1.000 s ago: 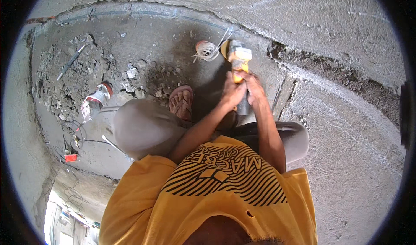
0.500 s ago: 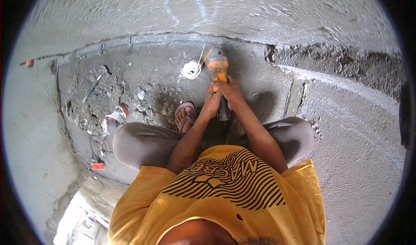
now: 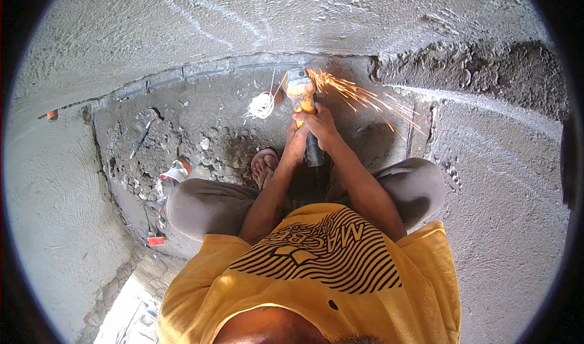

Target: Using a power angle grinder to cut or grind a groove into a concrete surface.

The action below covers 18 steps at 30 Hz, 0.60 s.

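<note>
My left hand and my right hand are both closed round a yellow-orange and grey angle grinder, held between my knees. Orange sparks fly rightward from its head, which is low by the wall's foot. The disc's contact point is hidden. Just left of the head lies a coil of white cord, with a strand standing up. My left foot, in a pink sandal, is on the dusty concrete floor below it.
Rubble, a rod-like tool, a red-rimmed cylindrical object and wires with a red piece lie at left. The rough wall fronts me, with a pipe along its foot and a broken groove at right.
Sparks have appeared at the grinder. The grinder and both hands have shifted leftward in the picture since a second ago, as the head view turned; both hands still grip it.
</note>
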Each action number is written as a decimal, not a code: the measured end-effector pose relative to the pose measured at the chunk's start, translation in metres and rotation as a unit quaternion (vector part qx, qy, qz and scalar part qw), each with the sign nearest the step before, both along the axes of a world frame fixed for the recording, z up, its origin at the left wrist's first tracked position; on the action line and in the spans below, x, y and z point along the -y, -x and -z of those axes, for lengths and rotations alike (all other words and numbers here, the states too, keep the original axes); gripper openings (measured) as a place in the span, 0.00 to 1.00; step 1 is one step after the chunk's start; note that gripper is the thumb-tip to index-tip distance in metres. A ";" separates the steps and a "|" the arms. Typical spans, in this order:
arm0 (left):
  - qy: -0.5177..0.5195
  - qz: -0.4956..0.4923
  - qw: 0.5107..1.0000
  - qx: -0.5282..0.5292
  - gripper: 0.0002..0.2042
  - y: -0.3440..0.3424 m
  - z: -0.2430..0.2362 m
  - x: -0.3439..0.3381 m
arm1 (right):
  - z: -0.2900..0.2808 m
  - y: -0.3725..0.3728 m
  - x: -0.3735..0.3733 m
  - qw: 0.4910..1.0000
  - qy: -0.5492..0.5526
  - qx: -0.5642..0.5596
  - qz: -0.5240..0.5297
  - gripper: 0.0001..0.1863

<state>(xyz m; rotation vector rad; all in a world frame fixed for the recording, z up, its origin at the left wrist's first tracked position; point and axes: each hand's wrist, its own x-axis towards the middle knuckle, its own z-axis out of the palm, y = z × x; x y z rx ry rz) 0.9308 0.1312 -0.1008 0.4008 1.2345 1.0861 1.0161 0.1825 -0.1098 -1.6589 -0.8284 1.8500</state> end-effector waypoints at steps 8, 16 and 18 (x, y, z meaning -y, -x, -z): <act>0.123 -0.008 0.989 0.077 0.18 -0.003 -0.016 -0.010 | -0.023 -0.001 -0.015 0.998 0.053 -0.020 -0.005 0.24; 0.050 -0.074 0.996 -0.007 0.20 -0.029 -0.010 -0.017 | -0.028 -0.014 -0.024 0.996 0.086 -0.021 -0.025 0.18; 0.040 -0.091 0.995 -0.009 0.20 -0.032 -0.004 -0.020 | -0.030 -0.015 -0.026 0.995 0.091 -0.027 -0.024 0.18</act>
